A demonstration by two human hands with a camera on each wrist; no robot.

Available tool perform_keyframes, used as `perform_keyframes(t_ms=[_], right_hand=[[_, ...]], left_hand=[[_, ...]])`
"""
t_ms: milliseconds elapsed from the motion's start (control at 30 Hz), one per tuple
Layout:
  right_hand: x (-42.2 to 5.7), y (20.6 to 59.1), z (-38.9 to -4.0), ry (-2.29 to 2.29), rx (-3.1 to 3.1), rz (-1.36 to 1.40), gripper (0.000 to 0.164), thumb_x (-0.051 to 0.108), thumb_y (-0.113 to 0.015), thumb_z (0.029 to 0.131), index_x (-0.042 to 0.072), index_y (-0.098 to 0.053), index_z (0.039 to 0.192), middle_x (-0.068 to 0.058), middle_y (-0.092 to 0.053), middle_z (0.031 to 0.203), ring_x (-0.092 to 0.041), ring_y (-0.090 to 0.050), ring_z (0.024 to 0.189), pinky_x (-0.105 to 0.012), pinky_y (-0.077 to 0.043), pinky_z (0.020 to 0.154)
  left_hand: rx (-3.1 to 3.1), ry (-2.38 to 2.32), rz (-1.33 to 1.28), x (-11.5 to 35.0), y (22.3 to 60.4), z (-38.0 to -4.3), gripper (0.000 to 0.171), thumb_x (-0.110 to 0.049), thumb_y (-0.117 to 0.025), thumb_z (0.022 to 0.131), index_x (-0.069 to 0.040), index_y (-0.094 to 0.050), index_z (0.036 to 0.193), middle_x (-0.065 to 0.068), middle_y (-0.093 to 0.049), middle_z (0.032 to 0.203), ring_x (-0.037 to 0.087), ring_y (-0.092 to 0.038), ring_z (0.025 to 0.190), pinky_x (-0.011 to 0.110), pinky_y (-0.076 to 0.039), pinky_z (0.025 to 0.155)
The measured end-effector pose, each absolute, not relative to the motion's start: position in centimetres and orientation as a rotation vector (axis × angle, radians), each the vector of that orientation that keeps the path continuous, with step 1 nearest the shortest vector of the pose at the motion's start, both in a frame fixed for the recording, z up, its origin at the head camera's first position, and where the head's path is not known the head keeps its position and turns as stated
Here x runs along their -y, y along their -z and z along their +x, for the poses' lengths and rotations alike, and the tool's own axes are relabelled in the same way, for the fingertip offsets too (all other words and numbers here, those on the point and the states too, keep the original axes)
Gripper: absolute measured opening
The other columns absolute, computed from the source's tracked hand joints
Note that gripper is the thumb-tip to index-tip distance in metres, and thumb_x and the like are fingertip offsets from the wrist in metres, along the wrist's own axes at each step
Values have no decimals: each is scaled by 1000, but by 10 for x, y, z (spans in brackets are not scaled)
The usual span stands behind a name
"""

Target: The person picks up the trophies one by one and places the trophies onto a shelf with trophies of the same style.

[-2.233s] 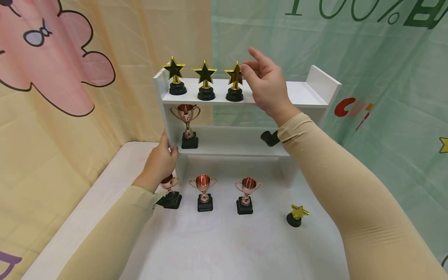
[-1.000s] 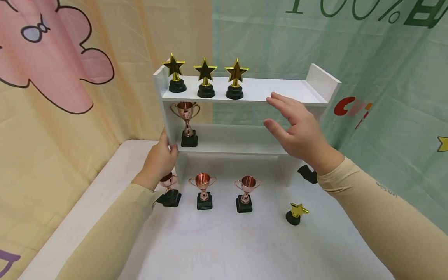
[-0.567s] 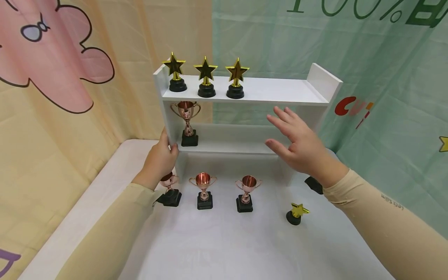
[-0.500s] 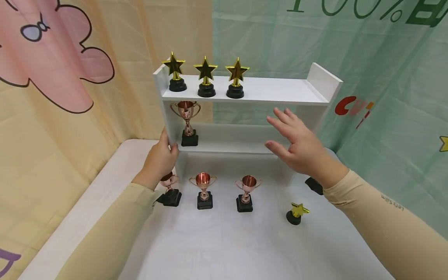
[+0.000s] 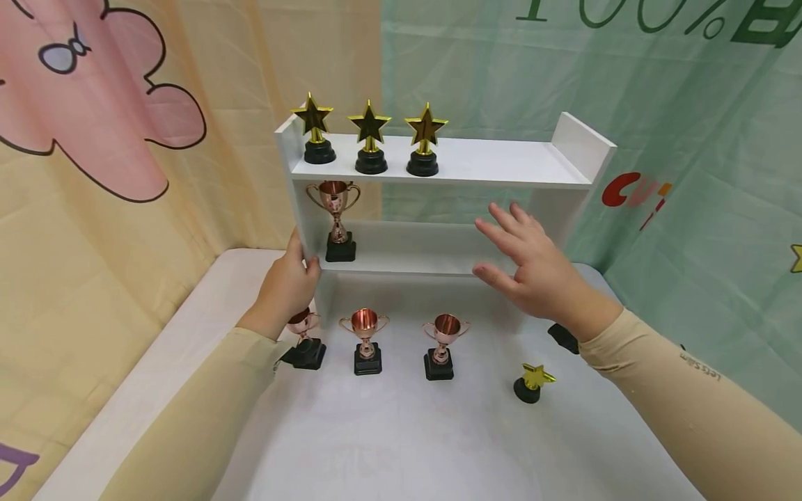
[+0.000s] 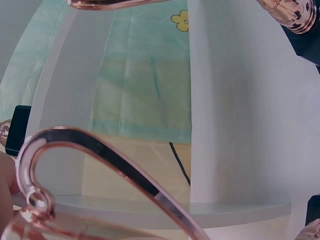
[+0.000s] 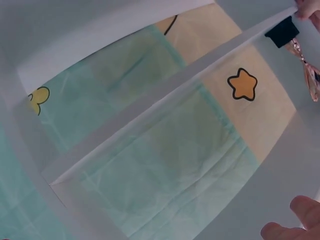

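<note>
My left hand [image 5: 285, 289] grips the left side panel of a white tiered shelf [image 5: 495, 158], thumb at the front edge, other fingers partly hidden. Fingers spread, my right hand [image 5: 539, 275] hovers before the shelf's right half and holds nothing. Three gold star trophies, the nearest to it being the right one [image 5: 424, 142], stand in a row on the top tier. A copper cup trophy [image 5: 338, 219] stands at the left of the middle tier. In the left wrist view, a large copper cup handle [image 6: 100, 150] crosses the foreground.
On the white table [image 5: 401, 445], a middle cup trophy [image 5: 366, 342] and a right cup trophy [image 5: 443, 346] stand before the shelf. Another cup trophy [image 5: 307, 348] is partly behind my left wrist. A gold star trophy [image 5: 532, 383] sits at the right. Printed curtains [image 5: 451, 62] hang behind.
My right hand has left the third star trophy on the top tier, moving down and right while its fingers spread. The left hand stays on the side panel.
</note>
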State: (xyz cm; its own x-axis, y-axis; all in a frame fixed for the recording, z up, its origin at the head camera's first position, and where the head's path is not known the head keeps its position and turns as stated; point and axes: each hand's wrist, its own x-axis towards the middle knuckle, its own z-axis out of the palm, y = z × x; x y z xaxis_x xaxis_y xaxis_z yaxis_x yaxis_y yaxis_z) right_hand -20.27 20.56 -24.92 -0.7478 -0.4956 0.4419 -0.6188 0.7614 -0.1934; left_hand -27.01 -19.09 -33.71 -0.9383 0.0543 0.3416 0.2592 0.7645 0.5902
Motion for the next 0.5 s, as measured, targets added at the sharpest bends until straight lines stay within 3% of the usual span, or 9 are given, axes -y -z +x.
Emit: perform_keyframes(t_ms=[500], right_hand=[[-210, 261, -201, -411, 2656, 839, 74, 31, -72, 99, 8, -40, 162, -23, -24, 173, -55, -12, 160, -71, -11, 126]], left_hand=[[2653, 949, -247, 192, 338, -271, 69, -24, -45, 109, -19, -11, 169, 33, -58, 146, 53, -69, 115, 66, -54, 90]])
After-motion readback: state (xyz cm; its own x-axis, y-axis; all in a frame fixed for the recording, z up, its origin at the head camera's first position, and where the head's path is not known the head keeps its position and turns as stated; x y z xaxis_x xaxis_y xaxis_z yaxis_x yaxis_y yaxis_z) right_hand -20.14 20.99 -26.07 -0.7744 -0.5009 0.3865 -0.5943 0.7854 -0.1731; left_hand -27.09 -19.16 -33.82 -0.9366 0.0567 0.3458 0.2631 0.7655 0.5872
